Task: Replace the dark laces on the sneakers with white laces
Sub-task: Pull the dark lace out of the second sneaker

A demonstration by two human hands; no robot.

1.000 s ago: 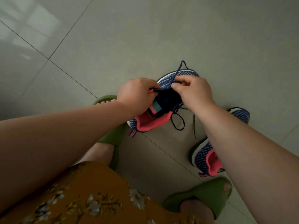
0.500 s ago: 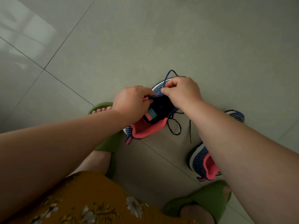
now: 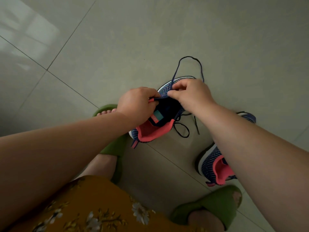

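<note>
While the left hand (image 3: 136,104) grips the sneaker (image 3: 160,118) tongue, the right hand (image 3: 192,94) pinches its dark lace (image 3: 185,64), looped beyond the sneaker over grey floor tiles (image 3: 150,30).

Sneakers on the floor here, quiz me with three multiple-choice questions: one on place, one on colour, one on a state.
1. Where is the second sneaker?
A. under the right forearm
B. on a shelf
C. in a box

2. What colour is the lining of the held sneaker?
A. white
B. coral pink
C. yellow

3. What is the right hand doing?
A. lying flat on the floor
B. pinching the dark lace
C. holding scissors

Answers: 1 A, the forearm crosses over it. 2 B, its collar shows coral pink. 3 B, a lace loop rises from its fingertips while the left hand steadies the shoe.
</note>
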